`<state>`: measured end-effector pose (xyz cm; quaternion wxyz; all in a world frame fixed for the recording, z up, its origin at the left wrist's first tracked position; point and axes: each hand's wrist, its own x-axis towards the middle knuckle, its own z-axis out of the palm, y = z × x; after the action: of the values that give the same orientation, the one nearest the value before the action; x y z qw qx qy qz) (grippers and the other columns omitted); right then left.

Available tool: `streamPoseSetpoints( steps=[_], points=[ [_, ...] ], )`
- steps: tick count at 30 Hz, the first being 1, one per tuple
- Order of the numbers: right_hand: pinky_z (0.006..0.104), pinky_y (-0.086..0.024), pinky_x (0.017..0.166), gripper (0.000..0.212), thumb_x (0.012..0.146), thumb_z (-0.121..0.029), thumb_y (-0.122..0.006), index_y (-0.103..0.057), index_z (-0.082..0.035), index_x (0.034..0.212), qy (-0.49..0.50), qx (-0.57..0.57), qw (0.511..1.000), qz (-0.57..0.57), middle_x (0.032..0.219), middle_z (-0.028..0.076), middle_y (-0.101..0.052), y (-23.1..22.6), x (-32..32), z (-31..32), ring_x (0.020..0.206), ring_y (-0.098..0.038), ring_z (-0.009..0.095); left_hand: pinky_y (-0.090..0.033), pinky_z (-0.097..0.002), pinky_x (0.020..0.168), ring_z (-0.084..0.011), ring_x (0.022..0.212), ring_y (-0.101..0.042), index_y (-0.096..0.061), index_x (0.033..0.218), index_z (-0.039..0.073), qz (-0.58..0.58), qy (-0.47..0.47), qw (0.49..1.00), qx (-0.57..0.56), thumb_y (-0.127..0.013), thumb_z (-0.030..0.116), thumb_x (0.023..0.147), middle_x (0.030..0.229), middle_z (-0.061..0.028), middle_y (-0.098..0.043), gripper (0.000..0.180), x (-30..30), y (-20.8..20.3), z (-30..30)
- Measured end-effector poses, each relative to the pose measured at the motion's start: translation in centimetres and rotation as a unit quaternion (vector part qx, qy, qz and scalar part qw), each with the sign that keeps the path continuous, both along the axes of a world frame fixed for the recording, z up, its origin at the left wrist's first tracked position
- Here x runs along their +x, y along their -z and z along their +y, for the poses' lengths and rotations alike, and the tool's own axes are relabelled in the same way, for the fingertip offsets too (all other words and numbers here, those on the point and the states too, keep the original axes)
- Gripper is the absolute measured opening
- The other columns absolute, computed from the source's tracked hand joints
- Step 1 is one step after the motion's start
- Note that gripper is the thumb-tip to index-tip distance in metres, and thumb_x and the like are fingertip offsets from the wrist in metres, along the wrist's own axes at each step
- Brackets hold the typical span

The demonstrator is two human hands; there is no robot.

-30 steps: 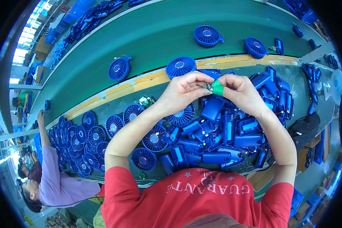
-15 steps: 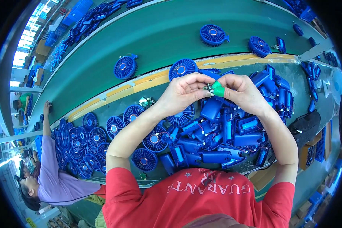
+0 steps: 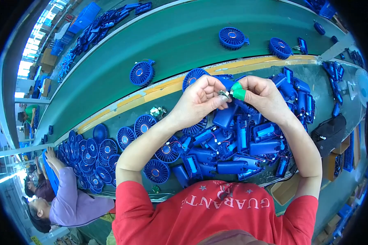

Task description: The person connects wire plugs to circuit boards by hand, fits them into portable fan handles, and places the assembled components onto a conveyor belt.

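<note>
Left hand (image 3: 200,100) and right hand (image 3: 263,96) meet above desk (image 3: 335,87), over heap of blue housings (image 3: 241,143). Small metal part (image 3: 224,94) pinched between both, fingers (image 3: 238,93) clamped; right fingertip green-capped. Part's long axis too small to tell. Neither hand nearer.

Left hand (image 3: 200,100) and right hand (image 3: 263,96) pinching small metal part (image 3: 224,94), blue fan housings (image 3: 241,139) beneath
</note>
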<state>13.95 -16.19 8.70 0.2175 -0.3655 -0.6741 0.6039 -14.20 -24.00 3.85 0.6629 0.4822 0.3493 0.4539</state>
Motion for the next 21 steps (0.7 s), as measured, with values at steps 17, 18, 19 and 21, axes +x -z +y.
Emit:
streamPoseSetpoints(
  steps=[17, 18, 19, 21],
  points=[
    [0.0276, -0.062, 0.102, 0.017, 0.122, -0.015, -0.078, -0.085, -0.002, 0.129, -0.045, -0.091, 0.992, 0.068, 0.117, 0.001, -0.087, 0.0, 0.8, 1.2, 0.109, -0.077, 0.007, -0.061, -0.0314, 0.098, -0.0133, 0.109, -0.073, -0.063, 0.143, 0.006, 0.012, 0.05, 0.998, 0.029, -0.072, 0.015, 0.127, 0.124, -0.0077, -0.078, 0.021, 1.1, -0.8, 1.3],
    [0.0276, -0.062, 0.102, 0.017, 0.122, -0.015, -0.078, -0.085, -0.002, 0.129, -0.045, -0.092, 0.992, 0.068, 0.117, 0.001, -0.087, -0.1, 1.0, 1.3, 0.109, -0.077, 0.007, -0.061, -0.0315, 0.098, -0.0136, 0.109, -0.074, -0.063, 0.144, 0.006, 0.003, 0.047, 0.999, 0.026, -0.072, 0.016, 0.126, 0.125, -0.0078, -0.078, 0.022, 1.2, -0.8, 1.4],
    [0.0276, -0.062, 0.103, 0.017, 0.122, -0.015, -0.078, -0.085, -0.001, 0.129, -0.051, -0.09, 0.993, 0.058, 0.117, 0.001, -0.087, -0.1, 1.2, 1.4, 0.11, -0.076, 0.007, -0.061, -0.0316, 0.098, -0.0139, 0.109, -0.074, -0.063, 0.144, 0.006, -0.007, 0.044, 0.999, 0.023, -0.073, 0.016, 0.126, 0.125, -0.0079, -0.078, 0.023, 1.3, -0.7, 1.5],
    [0.0275, -0.062, 0.103, 0.017, 0.122, -0.015, -0.078, -0.085, -0.001, 0.129, -0.055, -0.087, 0.994, 0.047, 0.118, 0.001, -0.087, 0.0, 1.5, 1.7, 0.11, -0.076, 0.007, -0.062, -0.0319, 0.099, -0.0144, 0.111, -0.075, -0.063, 0.145, 0.005, -0.003, 0.045, 0.999, 0.024, -0.073, 0.015, 0.126, 0.126, -0.0082, -0.078, 0.024, 1.6, -0.7, 1.7]
  ],
)
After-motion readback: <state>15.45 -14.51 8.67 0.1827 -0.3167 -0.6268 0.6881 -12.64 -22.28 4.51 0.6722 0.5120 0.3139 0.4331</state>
